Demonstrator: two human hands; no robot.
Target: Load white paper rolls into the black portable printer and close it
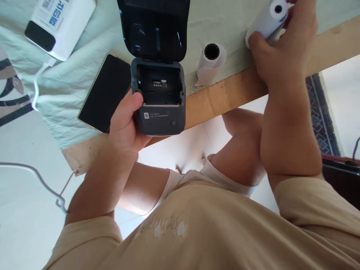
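Note:
My left hand (126, 123) grips a small dark grey label printer (159, 122) by its left side, thumb on the top edge. The printer's black lid (154, 30) is flipped up, and no roll sits in its bay. At the upper right, my right hand (287, 45) is closed around a white paper roll (264, 24) with a dark core hole; some of its fingers are hidden behind the roll. Between the two hands, a smaller paper roll (208, 65) stands on the cloth with its end loose and a black ribbed core showing.
A dark-screened phone (108, 90) lies left of the printer. Farther left is a white device (63, 28) with a black panel and a plugged-in white cable (36, 84). Green cloth (92, 41) covers the table, whose bare wooden edge (225, 93) runs above my legs.

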